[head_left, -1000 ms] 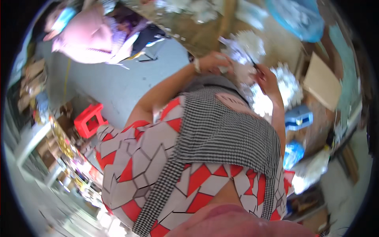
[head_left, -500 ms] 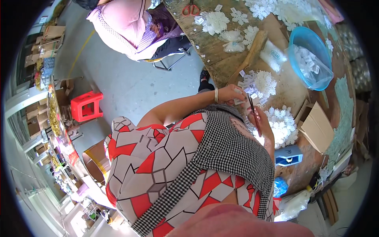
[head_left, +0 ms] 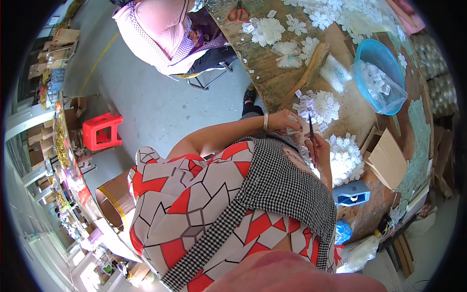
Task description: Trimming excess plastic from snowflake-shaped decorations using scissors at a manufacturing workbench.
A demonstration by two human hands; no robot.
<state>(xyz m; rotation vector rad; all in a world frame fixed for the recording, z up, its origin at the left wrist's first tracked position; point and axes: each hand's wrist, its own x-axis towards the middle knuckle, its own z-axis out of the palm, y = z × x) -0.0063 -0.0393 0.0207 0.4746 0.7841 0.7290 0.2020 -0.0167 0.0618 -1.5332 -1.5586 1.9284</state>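
**Pretty busy work spot over here**

So the biggest thing is the wooden tabletop [head_left: 265, 86], and it's loaded. A blue basin [head_left: 378, 51] with a clear bag [head_left: 380, 86] in it sits toward the right edge, and an opened cardboard box [head_left: 388, 158] is along that side too, closer in. Left of the box there's a heap of white snowflakes [head_left: 346, 160], plus a smaller snowflake cluster [head_left: 327, 107] just beyond.

Left hand [head_left: 282, 120] and right hand [head_left: 318, 150] are by the tabletop's near edge. The right's clamped on a dark pointed tool [head_left: 311, 125], scissors I think, tip up by the cluster. The left has its fingertips together on a small white piece [head_left: 292, 131].
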